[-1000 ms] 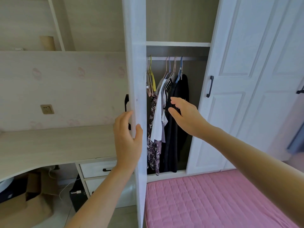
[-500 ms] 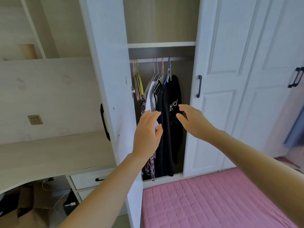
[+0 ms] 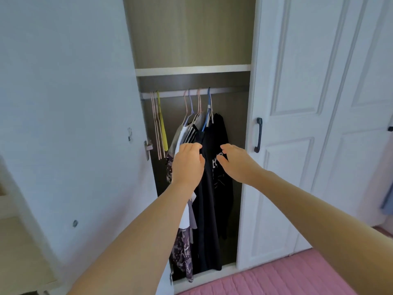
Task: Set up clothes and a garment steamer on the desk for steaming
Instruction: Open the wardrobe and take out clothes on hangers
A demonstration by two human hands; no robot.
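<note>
Several garments hang on hangers from the rail [image 3: 229, 90] inside the open wardrobe. Rightmost is a black shirt [image 3: 214, 199] with white print; to its left are striped, white, grey and patterned pieces [image 3: 182, 252]. My left hand [image 3: 187, 167] is at the black shirt's left edge, its curled fingers and thumb pinching the fabric. My right hand [image 3: 236, 165] hovers at the shirt's printed front, fingers loosely curved and holding nothing. No steamer is in view. A sliver of the desk [image 3: 19, 248] shows at the lower left.
The wardrobe's left door [image 3: 63, 124] stands swung open toward me. Empty pink and yellow hangers [image 3: 159, 128] hang at the rail's left end. The closed right door has a black handle [image 3: 258, 135]. A pink quilted bed cover [image 3: 287, 277] lies below.
I have stepped closer to the wardrobe. Both hands moved forward onto the black shirt, and the left hand's fingers closed on its edge. The desk has slid almost out of view.
</note>
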